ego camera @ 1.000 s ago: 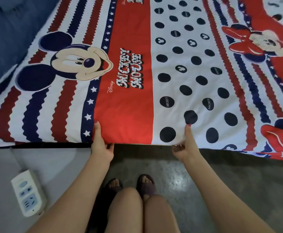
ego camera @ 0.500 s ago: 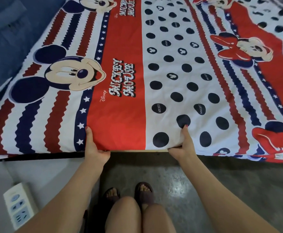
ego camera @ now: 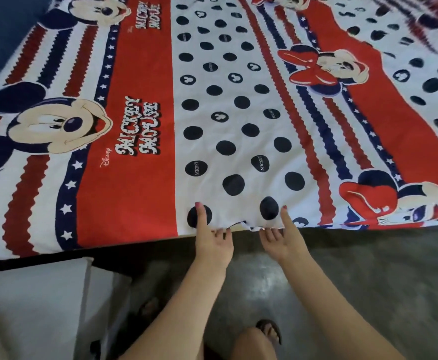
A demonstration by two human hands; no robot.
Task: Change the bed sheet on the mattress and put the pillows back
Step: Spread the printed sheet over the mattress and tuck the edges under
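Observation:
A cartoon-print bed sheet (ego camera: 238, 113) in red, white and navy lies spread flat over the mattress and fills the upper view. My left hand (ego camera: 212, 237) pinches its near edge, thumb on top over a navy dot, fingers tucked under the hem. My right hand (ego camera: 282, 237) pinches the same edge a short way to the right, thumb up on the white dotted band. Between the two hands the hem is slightly bunched. No pillows are in view.
A grey polished floor (ego camera: 368, 281) runs along the bed's near side. A white box-like object (ego camera: 36, 302) stands at the lower left against the bed. My knees and a sandalled foot (ego camera: 269, 331) are at the bottom. Blue fabric (ego camera: 4, 35) lies at the upper left.
Both hands have shifted right along the sheet's near edge and come closer together, from the red band onto the dotted white band. The view has moved right as well.

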